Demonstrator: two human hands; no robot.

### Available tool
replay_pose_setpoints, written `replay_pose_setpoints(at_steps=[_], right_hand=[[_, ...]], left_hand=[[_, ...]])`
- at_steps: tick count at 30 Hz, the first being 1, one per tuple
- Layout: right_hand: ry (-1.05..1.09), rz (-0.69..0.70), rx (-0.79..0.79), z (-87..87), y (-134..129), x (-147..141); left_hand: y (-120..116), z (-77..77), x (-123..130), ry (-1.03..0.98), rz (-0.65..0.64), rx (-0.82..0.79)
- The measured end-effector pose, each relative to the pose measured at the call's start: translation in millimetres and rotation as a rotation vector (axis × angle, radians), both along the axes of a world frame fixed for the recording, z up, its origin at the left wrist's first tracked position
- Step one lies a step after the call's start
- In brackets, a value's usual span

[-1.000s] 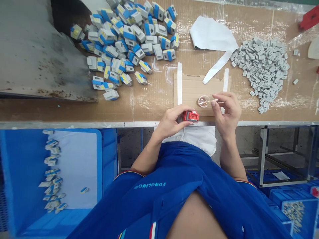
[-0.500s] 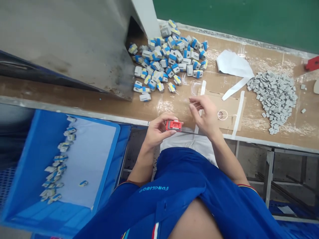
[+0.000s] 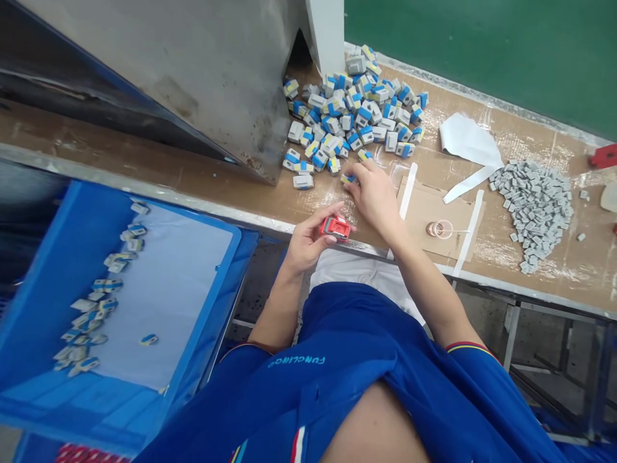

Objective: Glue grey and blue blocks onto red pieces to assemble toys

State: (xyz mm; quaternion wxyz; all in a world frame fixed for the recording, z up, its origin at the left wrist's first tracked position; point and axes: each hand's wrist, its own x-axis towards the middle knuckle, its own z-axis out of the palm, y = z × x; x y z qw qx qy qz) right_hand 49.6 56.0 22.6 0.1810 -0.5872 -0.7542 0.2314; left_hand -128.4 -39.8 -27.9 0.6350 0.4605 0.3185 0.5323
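My left hand [image 3: 308, 241] holds a red and grey block-shaped piece [image 3: 336, 227] at the table's front edge, its hollow side facing up. Up and to the right of it, my right hand [image 3: 373, 196] pinches a small grey, blue and yellow block [image 3: 348, 179] at the near edge of the pile. The pile of similar blocks [image 3: 332, 122] lies heaped beyond both hands, beside a metal housing. The fingers of my right hand partly cover the block they hold.
A metal housing [image 3: 207, 77] stands at the left. A blue bin [image 3: 226, 257] with several blocks is below it. To the right are taped cardboard [image 3: 419, 206], a small round cup [image 3: 439, 229], a white sheet [image 3: 470, 138] and a heap of small grey pieces [image 3: 540, 209].
My right hand has moved left and away from my body to the pile's near edge and closed on a block. My left hand still holds the red piece. The view has shifted and turned slightly.
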Motion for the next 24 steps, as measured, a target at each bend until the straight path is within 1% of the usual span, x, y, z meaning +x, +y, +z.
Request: replay_pose_setpoints(at_steps=[2, 3, 5, 8, 9, 11, 13, 17, 21, 24], right_hand=[[0.028, 0.004, 0.0, 0.5, -6, 8], [0.085, -0.001, -0.004, 0.4, -10, 13], [0.306, 0.003, -0.039, 0.3, -20, 26], [0.747, 0.031, -0.134, 2.1, -41, 48], [0.86, 0.026, -0.156, 3.5, -50, 54], [1.003, 0.001, -0.178, 7.7, -68, 65], [1.057, -0.023, -0.169, 13.0, -86, 73], [1.029, -0.096, -0.069, 23.3, -113, 82], [0.988, -0.171, 0.025, 30.7, -128, 88], [0.903, -0.267, 0.067, 36.5, -136, 90]], left_hand=[[1, -0.8, 0, -0.005, 0.023, -0.016], [1, -0.8, 1, -0.014, 0.036, -0.018], [2, 0.4, 5, -0.053, 0.053, -0.011], [5, 5.5, 14, -0.11, 0.026, -0.016], [6, 8.0, 17, -0.116, 0.005, -0.022], [9, 13.4, 26, -0.104, -0.045, -0.032], [13, 18.8, 35, -0.077, -0.085, -0.025], [17, 28.8, 56, -0.041, -0.108, 0.02], [16, 37.5, 72, -0.054, -0.195, 0.03], [16, 39.9, 78, -0.053, -0.213, 0.067]])
